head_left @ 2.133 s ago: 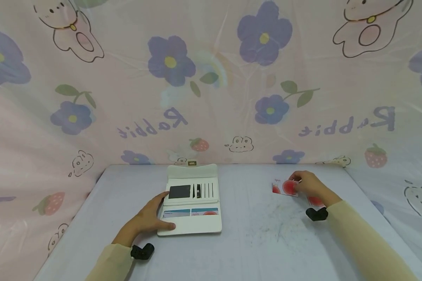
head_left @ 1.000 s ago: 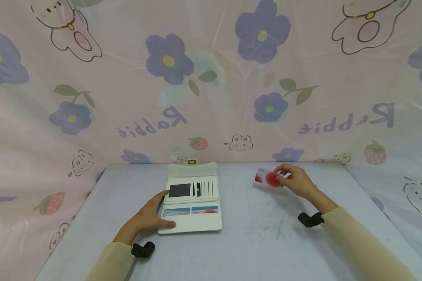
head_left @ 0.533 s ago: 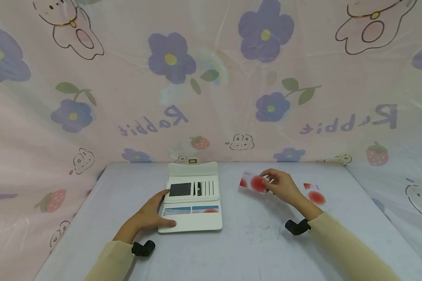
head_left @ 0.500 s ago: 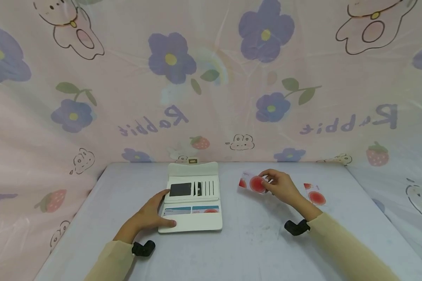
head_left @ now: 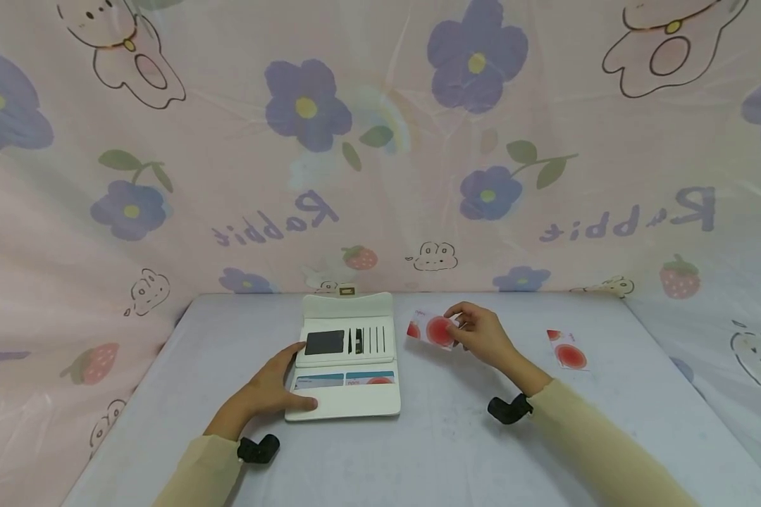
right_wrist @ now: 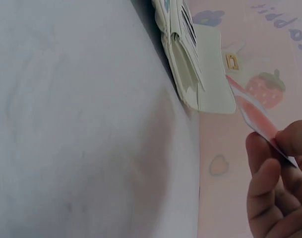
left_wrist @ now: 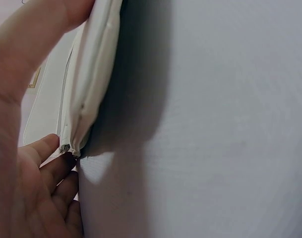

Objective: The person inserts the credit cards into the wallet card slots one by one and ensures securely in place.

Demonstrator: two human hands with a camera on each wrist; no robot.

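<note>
A white wallet (head_left: 342,406) lies unfolded on the table, with two blue-topped cards (head_left: 369,379) tucked in its lower pocket and slim slots above. My left hand (head_left: 268,387) holds the wallet by its left side, thumb on the lower panel; in the left wrist view its fingers (left_wrist: 56,171) meet the edge. Between thumb and fingers, my right hand (head_left: 482,336) pinches a white card with red circles (head_left: 432,329), raised off the table just right of the wallet. The right wrist view shows that card (right_wrist: 257,116) nearly edge-on.
Another red-and-white card (head_left: 569,350) lies on the table at the right. A patterned curtain (head_left: 393,190) hangs behind the white table (head_left: 380,465). The wallet's clasp flap (head_left: 347,304) reaches the table's back edge.
My right hand has carried the card leftward from the right side of the table to near the wallet, uncovering the other card. My left hand and the wallet have stayed put.
</note>
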